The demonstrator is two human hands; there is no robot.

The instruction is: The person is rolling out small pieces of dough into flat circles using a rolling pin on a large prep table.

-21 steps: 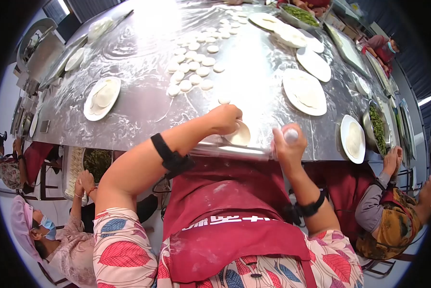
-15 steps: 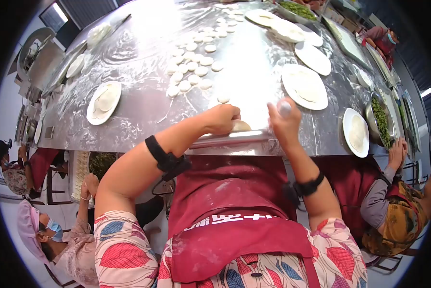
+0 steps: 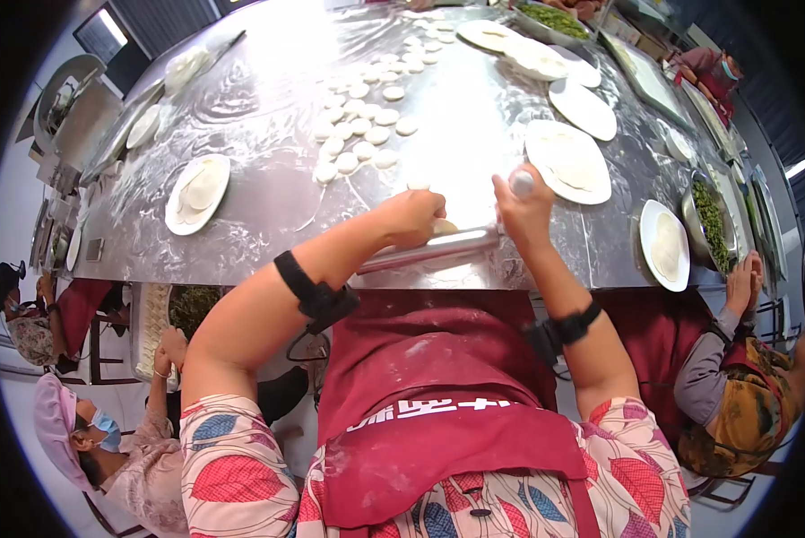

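1. Where the near edge of the steel table (image 3: pixel 268 206) meets the person's red apron (image 3: pixel 429 377), a small dough round (image 3: pixel 445 227) lies flat, mostly hidden under the rolling pin (image 3: pixel 434 248) and the left hand's fingers.
2. Lying across the dough, the rolling pin runs at a slight slant, its right end raised toward a pale knob above the right hand.
3. Curled over the dough's far edge, the left hand (image 3: pixel 414 218) pinches it with bent fingers and touches the pin.
4. Clenched around the pin's right end, the right hand (image 3: pixel 526 213) has its fingers wrapped fully about the handle.
5. Beyond the hands, a cluster of small dough pieces (image 3: pixel 358 134) sits in rows on the floured table.
6. To the right, a white plate (image 3: pixel 568 161) holds stacked rolled wrappers; another plate (image 3: pixel 196 193) with wrappers sits well off to the left.
7. Farther right, a metal bowl (image 3: pixel 709 224) holds green filling, just beside a plate (image 3: pixel 664 244) with one wrapper.
8. Other people sit at both lower corners; a co-worker's hands (image 3: pixel 743 278) are raised near the bowl.
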